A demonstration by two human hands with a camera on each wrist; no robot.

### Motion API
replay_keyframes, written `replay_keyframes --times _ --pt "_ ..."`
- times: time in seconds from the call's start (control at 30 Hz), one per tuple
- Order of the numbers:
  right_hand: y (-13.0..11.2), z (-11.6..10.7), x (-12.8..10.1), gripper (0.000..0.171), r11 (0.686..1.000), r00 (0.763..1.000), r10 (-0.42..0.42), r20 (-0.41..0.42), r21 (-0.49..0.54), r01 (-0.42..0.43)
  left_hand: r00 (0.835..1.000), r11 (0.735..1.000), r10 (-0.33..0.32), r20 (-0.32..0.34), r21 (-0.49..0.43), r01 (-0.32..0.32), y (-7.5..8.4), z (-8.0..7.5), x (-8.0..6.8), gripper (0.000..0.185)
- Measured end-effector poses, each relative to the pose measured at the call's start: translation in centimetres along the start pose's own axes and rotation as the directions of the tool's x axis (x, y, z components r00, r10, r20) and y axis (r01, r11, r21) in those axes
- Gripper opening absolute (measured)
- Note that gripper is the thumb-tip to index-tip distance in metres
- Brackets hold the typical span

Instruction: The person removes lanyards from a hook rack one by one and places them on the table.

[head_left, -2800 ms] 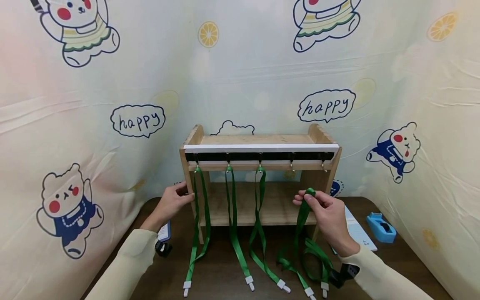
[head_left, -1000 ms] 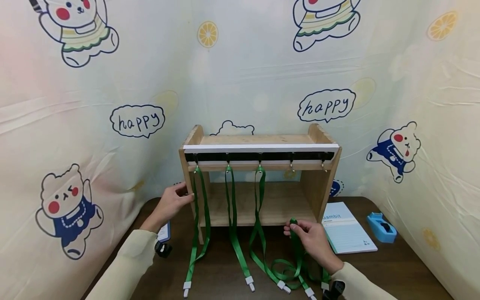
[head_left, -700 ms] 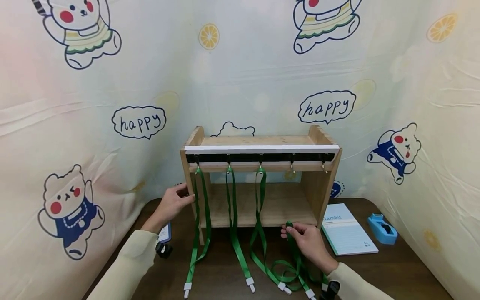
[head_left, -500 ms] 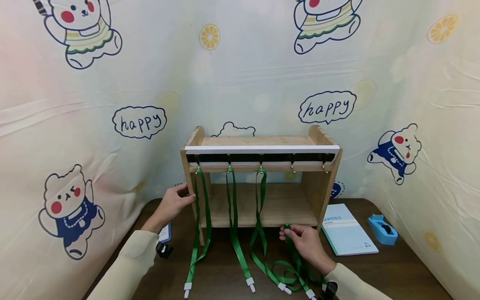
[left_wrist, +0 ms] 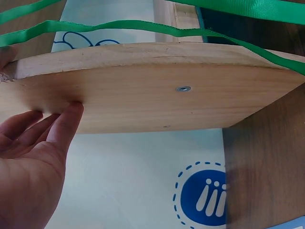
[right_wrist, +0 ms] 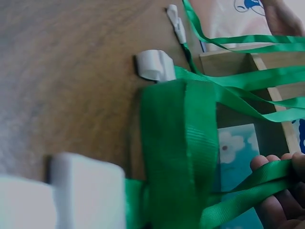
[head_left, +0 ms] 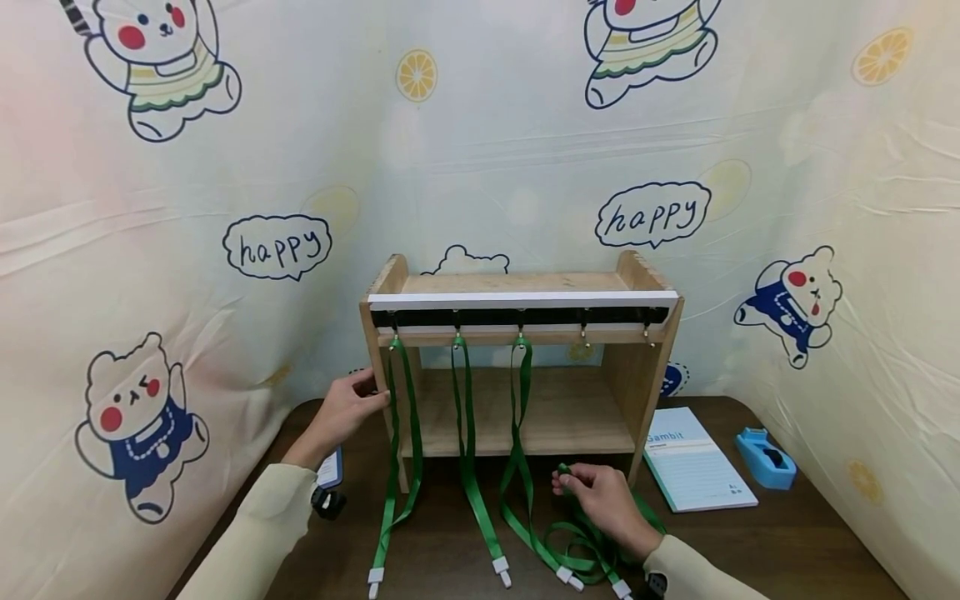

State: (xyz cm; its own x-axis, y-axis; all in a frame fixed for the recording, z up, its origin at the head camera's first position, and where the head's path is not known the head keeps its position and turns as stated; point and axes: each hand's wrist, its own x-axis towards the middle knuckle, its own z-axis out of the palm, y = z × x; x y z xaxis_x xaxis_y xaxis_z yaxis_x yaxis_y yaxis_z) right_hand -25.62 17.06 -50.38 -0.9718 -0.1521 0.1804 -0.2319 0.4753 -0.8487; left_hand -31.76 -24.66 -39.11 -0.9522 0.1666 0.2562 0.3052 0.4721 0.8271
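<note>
Lowered right hand (head_left: 600,497) pinches woven green lanyard (head_left: 581,546) near tabletop.

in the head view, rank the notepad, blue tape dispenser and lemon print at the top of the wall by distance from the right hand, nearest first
From the right hand:
1. notepad, on the table just to its right
2. blue tape dispenser, farther right, near the table edge
3. lemon print, high on the back wall, up and left
</note>
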Motion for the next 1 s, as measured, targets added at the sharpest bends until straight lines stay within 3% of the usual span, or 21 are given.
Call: replay_keyframes --times 0.53,1.0 --pt "0.25 0.29 -0.66 0.022 0.996 0.996 -0.063 0.068 -0.054 0.067 1.000 1.000 -0.007 -0.012 -0.005 0.007 0.18 -0.01 0.04 0.040" --pt "0.40 0.45 -0.64 0.020 0.996 1.000 -0.010 0.027 -0.084 0.012 1.000 1.000 0.003 -0.005 0.002 -0.003 0.24 -0.05 -0.15 0.047"
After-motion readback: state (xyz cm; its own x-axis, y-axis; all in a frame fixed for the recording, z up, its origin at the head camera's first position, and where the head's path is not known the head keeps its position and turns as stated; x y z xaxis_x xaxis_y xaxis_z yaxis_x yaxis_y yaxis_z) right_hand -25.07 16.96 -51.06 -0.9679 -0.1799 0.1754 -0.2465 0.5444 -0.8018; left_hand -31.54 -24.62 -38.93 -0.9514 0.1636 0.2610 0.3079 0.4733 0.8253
